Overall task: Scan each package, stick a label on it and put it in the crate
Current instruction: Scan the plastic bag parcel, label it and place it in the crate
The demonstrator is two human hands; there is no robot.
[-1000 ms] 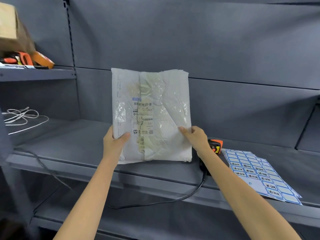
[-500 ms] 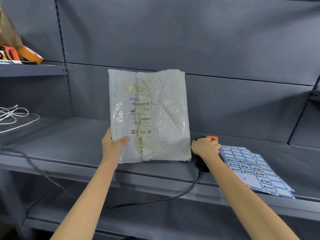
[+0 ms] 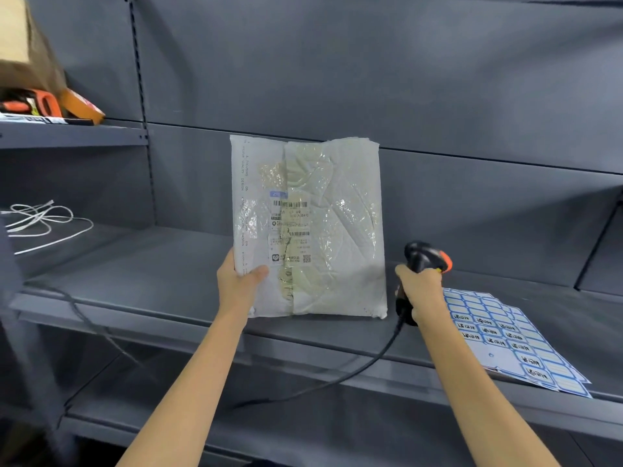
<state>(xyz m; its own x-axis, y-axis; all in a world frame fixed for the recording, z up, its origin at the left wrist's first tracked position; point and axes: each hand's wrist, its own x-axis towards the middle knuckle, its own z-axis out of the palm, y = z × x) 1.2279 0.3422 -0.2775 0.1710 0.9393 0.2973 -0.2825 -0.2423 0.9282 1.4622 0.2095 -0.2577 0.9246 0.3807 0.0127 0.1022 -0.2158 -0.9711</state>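
Note:
A white plastic mailer package point(image 3: 332, 227) stands upright on the grey shelf point(image 3: 141, 278), its barcode label facing me. My left hand point(image 3: 239, 281) pinches its lower left corner, thumb on the front. My right hand point(image 3: 419, 291) grips the handle of a black and orange barcode scanner point(image 3: 426, 257), lifted just right of the package. Sheets of blue-bordered labels point(image 3: 505, 335) lie on the shelf further right. No crate is in view.
The scanner's black cable point(image 3: 354, 372) hangs over the shelf's front edge. A white cord point(image 3: 40, 220) lies coiled at the left. On the upper left shelf sit a cardboard box point(image 3: 23, 52) and orange tools point(image 3: 43, 102).
My right hand let go of the package's right edge, took hold of the scanner on the shelf and raised it. My left hand keeps the package upright.

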